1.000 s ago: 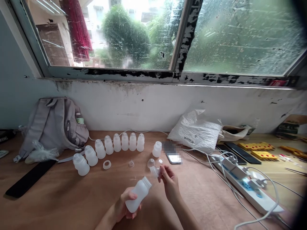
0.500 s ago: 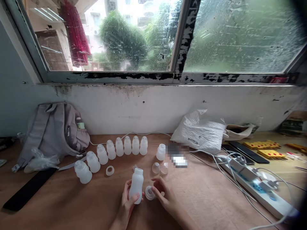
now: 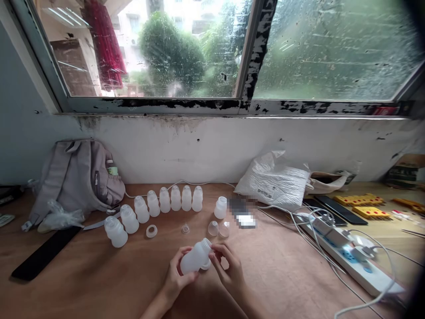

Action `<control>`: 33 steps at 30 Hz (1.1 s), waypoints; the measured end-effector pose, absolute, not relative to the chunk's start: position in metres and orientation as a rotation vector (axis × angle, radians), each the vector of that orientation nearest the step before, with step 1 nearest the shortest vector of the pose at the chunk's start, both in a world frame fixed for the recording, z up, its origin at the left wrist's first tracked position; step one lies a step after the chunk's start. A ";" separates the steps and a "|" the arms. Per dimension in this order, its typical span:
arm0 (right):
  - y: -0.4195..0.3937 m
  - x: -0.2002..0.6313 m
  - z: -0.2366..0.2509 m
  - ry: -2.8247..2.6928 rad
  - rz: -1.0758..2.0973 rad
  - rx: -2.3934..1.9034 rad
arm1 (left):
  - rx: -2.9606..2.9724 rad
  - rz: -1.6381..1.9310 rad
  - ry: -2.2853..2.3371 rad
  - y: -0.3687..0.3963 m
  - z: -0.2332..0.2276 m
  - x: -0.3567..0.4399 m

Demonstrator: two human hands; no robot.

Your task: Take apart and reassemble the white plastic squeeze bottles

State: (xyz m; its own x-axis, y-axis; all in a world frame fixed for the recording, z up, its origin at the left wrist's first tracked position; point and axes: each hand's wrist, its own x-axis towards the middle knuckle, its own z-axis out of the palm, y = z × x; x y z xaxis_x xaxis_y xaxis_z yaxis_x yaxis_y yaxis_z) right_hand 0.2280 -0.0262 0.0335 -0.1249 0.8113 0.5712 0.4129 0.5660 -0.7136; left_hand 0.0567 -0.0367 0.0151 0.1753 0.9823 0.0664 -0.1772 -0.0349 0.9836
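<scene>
Gripping a small translucent white plastic bottle (image 3: 195, 261), the left hand (image 3: 175, 277) has its fingers wrapped round the body, tilting it so the open neck points up and right, low over the near middle of the brown wooden table (image 3: 99, 279). Right hand (image 3: 229, 270) is at that neck now, fingertips pinching a clear round cap piece (image 3: 206, 264) against the bottle's mouth; exactly how the piece sits on the rim cannot be made out. No writing reads on the bottle, and it looks empty. Further back, a curved row of capped translucent white bottles (image 3: 156, 207) runs from left to centre, with one uncapped white bottle (image 3: 220, 207) standing just right of the row. Between the row and the hands lie a white plastic ring (image 3: 152, 231), a small clear nipple piece (image 3: 185, 228) and two clear dome caps (image 3: 218, 229) side by side. A grey fabric backpack (image 3: 78, 177) leans on the wall at far left, a green-labelled bottle (image 3: 112, 169) poking from its side pocket, label too small to read. At right, a crinkled white plastic bag (image 3: 275, 180) carries dark print, unreadable, and a white power strip (image 3: 352, 261) with plugged cables sits on the near right.
</scene>
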 end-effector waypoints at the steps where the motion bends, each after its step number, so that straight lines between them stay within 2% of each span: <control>1: -0.027 0.227 0.035 -1.748 0.434 -1.000 | 1.227 1.187 0.914 -0.036 0.015 0.056; 8: -0.031 0.226 0.039 -1.774 0.127 -0.920 | 1.665 1.142 0.894 -0.016 0.012 0.049; 11: -0.025 0.230 0.046 -1.745 -0.012 -0.884 | 1.751 1.230 0.945 -0.005 0.009 0.052; 16: 0.026 0.238 0.083 -1.817 -0.178 -0.863 | 1.799 1.188 1.152 0.005 -0.001 0.063; 20: 0.079 0.238 0.102 -1.873 -0.290 -1.123 | 2.202 1.015 1.203 -0.004 -0.001 0.066; 25: 0.115 0.233 0.089 -2.036 -0.462 -1.524 | 2.565 0.958 1.199 -0.018 0.003 0.070; 33: 0.132 0.240 0.072 -2.087 -0.499 -1.550 | 2.430 1.134 1.369 -0.019 0.008 0.063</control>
